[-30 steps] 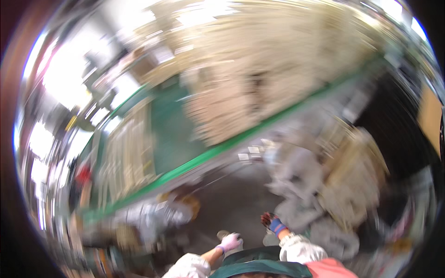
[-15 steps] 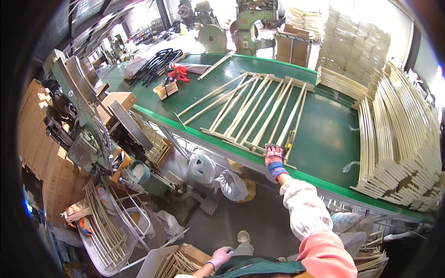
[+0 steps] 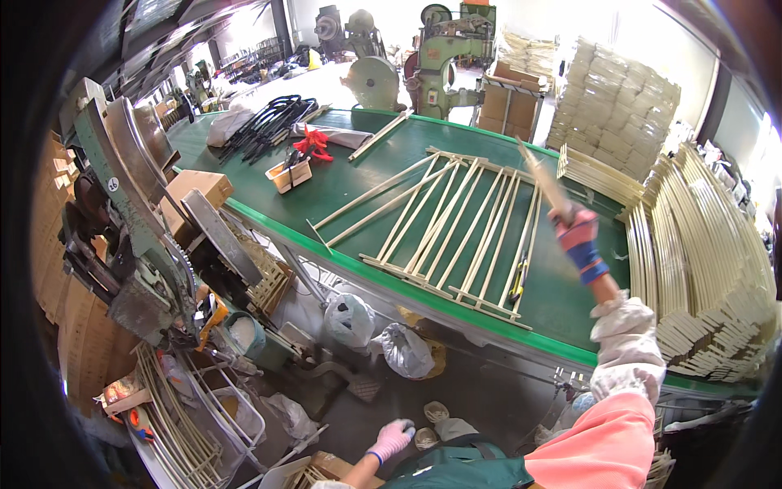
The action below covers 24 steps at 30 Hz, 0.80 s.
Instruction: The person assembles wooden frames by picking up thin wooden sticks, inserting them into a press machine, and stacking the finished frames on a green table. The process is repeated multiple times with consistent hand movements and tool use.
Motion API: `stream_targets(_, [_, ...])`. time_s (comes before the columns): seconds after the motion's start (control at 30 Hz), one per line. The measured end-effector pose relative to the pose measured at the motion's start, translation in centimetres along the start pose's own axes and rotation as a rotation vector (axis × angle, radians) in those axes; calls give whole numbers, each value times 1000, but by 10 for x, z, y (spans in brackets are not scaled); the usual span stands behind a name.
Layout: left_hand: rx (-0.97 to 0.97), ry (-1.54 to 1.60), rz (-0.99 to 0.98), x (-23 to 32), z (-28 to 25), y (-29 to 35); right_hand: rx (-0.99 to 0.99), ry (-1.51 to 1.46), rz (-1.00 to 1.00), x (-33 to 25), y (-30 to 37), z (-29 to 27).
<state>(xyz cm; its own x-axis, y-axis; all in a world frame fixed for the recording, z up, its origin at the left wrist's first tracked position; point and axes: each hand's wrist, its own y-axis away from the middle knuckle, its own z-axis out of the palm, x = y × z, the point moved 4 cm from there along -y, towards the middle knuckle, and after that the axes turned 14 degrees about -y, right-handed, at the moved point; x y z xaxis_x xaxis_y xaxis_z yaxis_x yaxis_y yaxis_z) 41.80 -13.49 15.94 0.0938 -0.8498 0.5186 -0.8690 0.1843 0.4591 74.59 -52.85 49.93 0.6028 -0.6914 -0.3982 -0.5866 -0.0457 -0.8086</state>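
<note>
My right hand point(image 3: 577, 230), in a red and blue glove, is closed around one end of a long cream-coloured slat point(image 3: 544, 181). The slat is raised over the bench, tilted up and away to the left, and slightly blurred. Below and left of it, cream ladder-like frames point(image 3: 456, 224) lie spread flat on the green bench top point(image 3: 566, 281). A yellow and black cutter-like tool point(image 3: 519, 279) rests at their right end. My left hand point(image 3: 393, 438), in a pink glove with dark fingertips, hangs low by my apron, fingers curled together; nothing shows in it.
Tall stacks of cream frames point(image 3: 705, 261) stand at the bench's right end. A small box point(image 3: 289, 175) with tools, a red cloth point(image 3: 314, 145) and black rods point(image 3: 273, 124) lie at the far left. A green press machine point(image 3: 142, 220) stands left; plastic bags point(image 3: 407, 350) hang under the bench.
My right hand has lifted off the bench's near edge and moved right and farther away, now with the slat in it. The left hand has risen slightly. My view has shifted a little.
</note>
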Motion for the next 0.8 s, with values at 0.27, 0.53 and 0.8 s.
stream_targets(0.27, [939,-320,466,200,-198,-80,-124,-12,-99,-74,-46,-195])
stream_targets(0.53, [1470,-262,583,356,-313,-26,-403,-1106,126,-32,-88,-273])
stream_targets(0.8, [1555,-223,249,253,-305,-7,-615,-1418,540,-90,-106,-70])
